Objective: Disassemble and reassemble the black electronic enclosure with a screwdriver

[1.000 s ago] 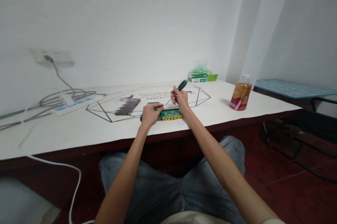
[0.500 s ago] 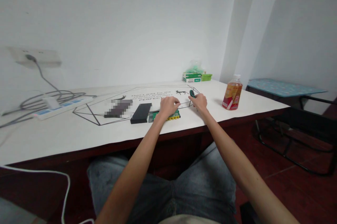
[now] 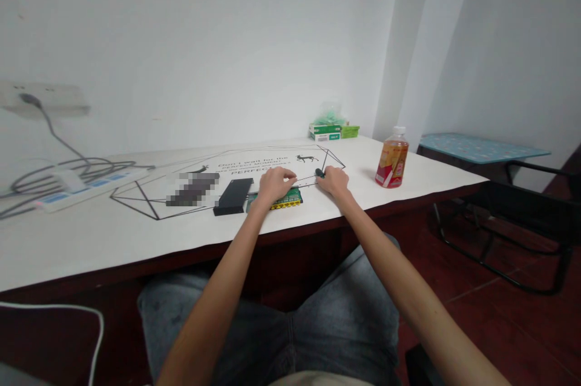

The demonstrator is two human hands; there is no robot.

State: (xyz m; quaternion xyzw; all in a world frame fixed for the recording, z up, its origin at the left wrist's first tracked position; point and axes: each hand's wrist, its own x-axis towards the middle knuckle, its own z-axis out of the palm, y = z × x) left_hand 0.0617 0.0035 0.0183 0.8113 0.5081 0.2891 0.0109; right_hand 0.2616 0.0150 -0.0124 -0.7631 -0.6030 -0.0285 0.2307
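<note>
My left hand (image 3: 273,184) is over the green circuit board (image 3: 294,193), which has a row of yellow ports along its front edge. Its thumb and fingers come together in a pinch; whatever may be between them is too small to make out. To the right of the board, my right hand (image 3: 334,180) is closed around a screwdriver (image 3: 320,173) with a dark green handle. Most of the tool is hidden by the fingers. Left of the board lies a flat black case (image 3: 234,196), and tiny dark specks (image 3: 307,185) dot the tabletop between my hands.
A pixelated dark object (image 3: 193,189) is left of the black case. Farther left are a power strip (image 3: 93,188) and coiled cables (image 3: 43,174). A drink bottle (image 3: 392,159) stands at right; green boxes (image 3: 325,132) sit at the back of the white table (image 3: 136,247).
My right hand has tipped the screwdriver lower, so less of its handle shows. My left hand stays by the board. The whole view has shifted slightly.
</note>
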